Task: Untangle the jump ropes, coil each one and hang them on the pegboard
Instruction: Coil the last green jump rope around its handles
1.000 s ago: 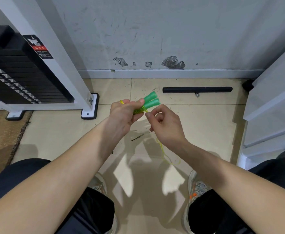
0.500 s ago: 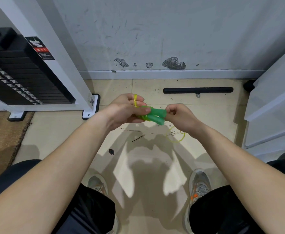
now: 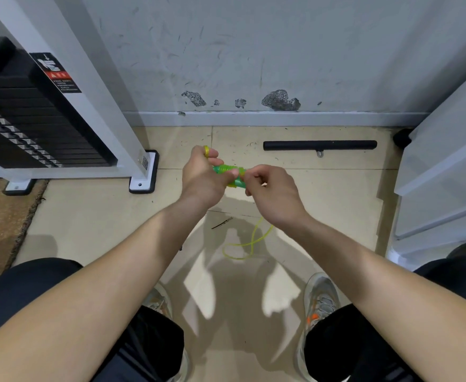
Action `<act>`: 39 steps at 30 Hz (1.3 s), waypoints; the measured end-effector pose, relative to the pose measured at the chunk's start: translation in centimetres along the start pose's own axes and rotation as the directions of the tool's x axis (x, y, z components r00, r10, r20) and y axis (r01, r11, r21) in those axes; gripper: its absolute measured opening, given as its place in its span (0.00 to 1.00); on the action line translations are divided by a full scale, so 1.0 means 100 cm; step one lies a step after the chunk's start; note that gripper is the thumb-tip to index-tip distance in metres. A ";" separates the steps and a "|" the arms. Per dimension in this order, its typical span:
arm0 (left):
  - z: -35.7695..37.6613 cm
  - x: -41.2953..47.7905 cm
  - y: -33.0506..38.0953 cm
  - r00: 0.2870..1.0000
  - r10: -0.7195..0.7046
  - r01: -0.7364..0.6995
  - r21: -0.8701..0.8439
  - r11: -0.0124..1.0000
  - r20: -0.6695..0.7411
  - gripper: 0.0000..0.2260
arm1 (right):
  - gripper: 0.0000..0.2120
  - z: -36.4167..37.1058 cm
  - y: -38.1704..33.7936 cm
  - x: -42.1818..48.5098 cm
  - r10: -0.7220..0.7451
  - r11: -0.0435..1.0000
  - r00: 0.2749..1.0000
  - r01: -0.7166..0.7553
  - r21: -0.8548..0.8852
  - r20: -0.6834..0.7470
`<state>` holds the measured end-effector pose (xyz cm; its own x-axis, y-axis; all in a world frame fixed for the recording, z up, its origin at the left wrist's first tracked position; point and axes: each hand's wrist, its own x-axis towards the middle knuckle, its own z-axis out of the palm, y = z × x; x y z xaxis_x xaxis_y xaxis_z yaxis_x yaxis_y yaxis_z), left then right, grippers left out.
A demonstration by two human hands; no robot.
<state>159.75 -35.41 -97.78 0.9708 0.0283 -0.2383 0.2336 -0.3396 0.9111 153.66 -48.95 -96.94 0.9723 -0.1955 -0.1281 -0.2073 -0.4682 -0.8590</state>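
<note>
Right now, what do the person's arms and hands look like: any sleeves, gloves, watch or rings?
The left hand and right hand are bare, no gloves. Both forearms are uncovered to the frame edge: no sleeve, watch or wristband shows. Rings cannot be told.

The jump rope's green handles look like glossy ribbed plastic, its yellow cord translucent and smooth, above matt beige floor tiles and a scuffed, chipped painted wall.
</note>
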 end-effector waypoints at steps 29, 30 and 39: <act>-0.032 -0.004 0.024 0.893 -0.198 0.323 -0.272 0.906 0.403 0.19 | 0.23 -0.039 0.024 0.021 0.044 0.998 0.961 -0.053 0.024 0.274; -0.032 -0.006 0.025 0.895 -0.174 0.279 -0.213 0.936 0.410 0.21 | 0.20 -0.042 0.024 0.023 0.038 0.998 0.958 -0.050 0.033 0.284; -0.015 -0.004 0.008 0.960 0.095 -0.175 0.299 0.938 0.265 0.28 | 0.14 -0.035 0.016 0.026 0.101 0.985 0.949 -0.137 0.102 0.298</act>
<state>159.63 -34.34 -96.42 0.9390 -0.2544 -0.2314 0.0325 -0.6043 0.7961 155.45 -53.26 -96.88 0.9339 0.0242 -0.3566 -0.3267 -0.3469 -0.8792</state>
